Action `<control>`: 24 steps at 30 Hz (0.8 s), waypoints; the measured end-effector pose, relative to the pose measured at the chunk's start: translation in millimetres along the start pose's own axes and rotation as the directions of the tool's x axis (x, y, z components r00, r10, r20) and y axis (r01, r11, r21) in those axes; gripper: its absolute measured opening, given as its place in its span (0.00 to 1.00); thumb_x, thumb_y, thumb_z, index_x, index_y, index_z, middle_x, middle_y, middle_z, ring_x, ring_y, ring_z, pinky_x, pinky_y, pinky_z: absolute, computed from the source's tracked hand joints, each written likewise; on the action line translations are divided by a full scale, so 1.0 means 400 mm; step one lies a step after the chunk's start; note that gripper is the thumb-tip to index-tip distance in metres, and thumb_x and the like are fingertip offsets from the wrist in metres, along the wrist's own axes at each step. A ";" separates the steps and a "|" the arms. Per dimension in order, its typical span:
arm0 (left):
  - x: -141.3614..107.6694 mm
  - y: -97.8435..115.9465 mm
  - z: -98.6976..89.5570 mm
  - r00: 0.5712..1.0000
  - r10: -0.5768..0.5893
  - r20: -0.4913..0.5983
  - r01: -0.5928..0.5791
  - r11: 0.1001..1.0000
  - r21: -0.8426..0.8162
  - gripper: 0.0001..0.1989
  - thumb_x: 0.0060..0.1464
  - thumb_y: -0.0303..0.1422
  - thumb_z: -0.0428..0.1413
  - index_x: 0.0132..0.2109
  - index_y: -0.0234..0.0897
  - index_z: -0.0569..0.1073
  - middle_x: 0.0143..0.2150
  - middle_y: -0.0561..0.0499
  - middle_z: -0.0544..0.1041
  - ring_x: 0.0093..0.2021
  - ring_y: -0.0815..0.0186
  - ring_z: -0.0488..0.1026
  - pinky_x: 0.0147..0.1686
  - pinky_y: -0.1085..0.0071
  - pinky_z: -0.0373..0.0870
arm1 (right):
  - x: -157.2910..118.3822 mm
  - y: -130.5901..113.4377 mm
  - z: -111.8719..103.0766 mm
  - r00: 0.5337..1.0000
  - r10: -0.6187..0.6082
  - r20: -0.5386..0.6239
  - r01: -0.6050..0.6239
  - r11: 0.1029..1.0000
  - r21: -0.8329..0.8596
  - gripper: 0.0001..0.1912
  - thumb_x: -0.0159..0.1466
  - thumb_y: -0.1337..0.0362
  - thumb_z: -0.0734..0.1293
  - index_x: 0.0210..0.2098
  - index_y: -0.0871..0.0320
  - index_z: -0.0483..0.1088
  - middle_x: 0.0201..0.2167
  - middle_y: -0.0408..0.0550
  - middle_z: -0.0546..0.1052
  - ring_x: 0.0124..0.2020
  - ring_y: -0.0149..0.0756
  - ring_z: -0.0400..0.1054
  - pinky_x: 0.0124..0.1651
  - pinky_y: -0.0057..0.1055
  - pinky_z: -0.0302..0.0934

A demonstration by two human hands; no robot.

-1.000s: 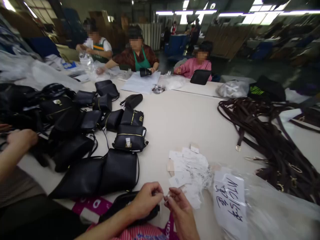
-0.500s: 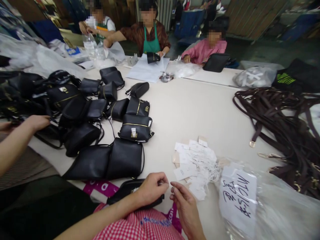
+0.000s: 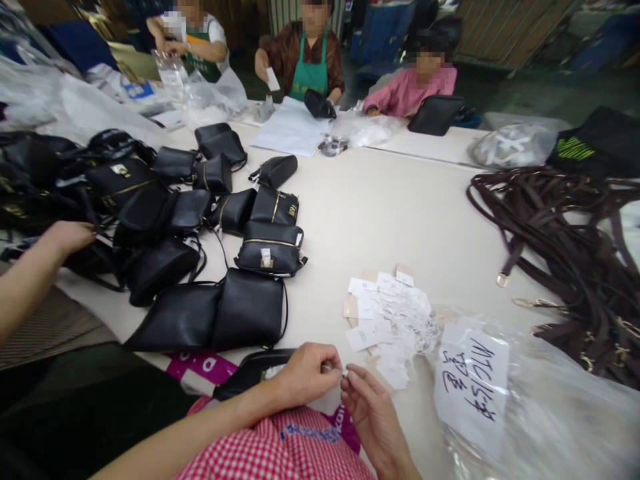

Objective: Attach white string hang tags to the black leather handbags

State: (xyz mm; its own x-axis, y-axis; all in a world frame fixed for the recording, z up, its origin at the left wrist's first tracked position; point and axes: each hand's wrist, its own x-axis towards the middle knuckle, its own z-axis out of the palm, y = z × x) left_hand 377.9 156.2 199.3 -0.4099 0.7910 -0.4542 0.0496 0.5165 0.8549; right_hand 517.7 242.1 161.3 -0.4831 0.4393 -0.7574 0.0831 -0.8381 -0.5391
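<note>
My left hand is closed in a pinch over the front edge of the table, with a thin white string at its fingertips. Close against it, my right hand pinches a small white end of what looks like the same string. Below and behind my left wrist lies a black handbag, partly hidden by the forearm, with a bit of white on it. Just beyond my right hand is a loose pile of white and beige hang tags with white strings.
Black handbags crowd the left side, where another person's hand reaches in. A clear plastic bag with a handwritten sheet sits at the right. Dark brown straps are heaped behind it. Several people work across the table.
My two hands have come together, fingertips now nearly touching at the white string. Across the table, a person in a green apron has lifted a white card.
</note>
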 end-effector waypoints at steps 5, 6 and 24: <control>0.003 -0.001 -0.002 1.000 -0.029 -0.005 0.029 0.999 0.018 0.08 0.44 0.29 0.53 0.30 0.34 0.77 0.22 0.58 0.68 0.25 0.71 0.62 0.26 0.75 0.55 | 0.005 0.007 0.012 0.999 -0.037 0.021 0.035 0.998 0.055 0.19 0.44 0.60 0.82 0.33 0.58 0.77 0.27 0.42 0.79 0.29 0.30 0.74 0.32 0.22 0.70; 0.003 -0.001 -0.002 0.999 -0.035 -0.006 0.035 0.999 0.019 0.08 0.44 0.30 0.53 0.30 0.34 0.77 0.22 0.58 0.69 0.25 0.71 0.62 0.26 0.75 0.55 | 0.006 0.006 0.011 0.999 -0.045 0.018 0.044 0.998 0.052 0.19 0.44 0.60 0.82 0.33 0.57 0.77 0.28 0.42 0.79 0.29 0.30 0.74 0.32 0.22 0.70; 0.009 -0.001 -0.001 0.996 -0.081 -0.049 0.080 0.996 -0.025 0.06 0.43 0.29 0.52 0.28 0.34 0.74 0.22 0.57 0.68 0.25 0.70 0.63 0.26 0.75 0.56 | 0.007 0.005 0.033 0.984 -0.173 -0.043 0.171 0.984 -0.041 0.22 0.40 0.54 0.82 0.30 0.57 0.78 0.26 0.43 0.79 0.30 0.33 0.73 0.35 0.27 0.70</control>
State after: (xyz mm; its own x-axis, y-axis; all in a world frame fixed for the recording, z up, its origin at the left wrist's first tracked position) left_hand 376.3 158.7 197.5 -0.4566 0.7296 -0.5090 -0.0063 0.5695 0.8220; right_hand 505.1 237.5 162.8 -0.4522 0.5912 -0.6678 0.0347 -0.7365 -0.6756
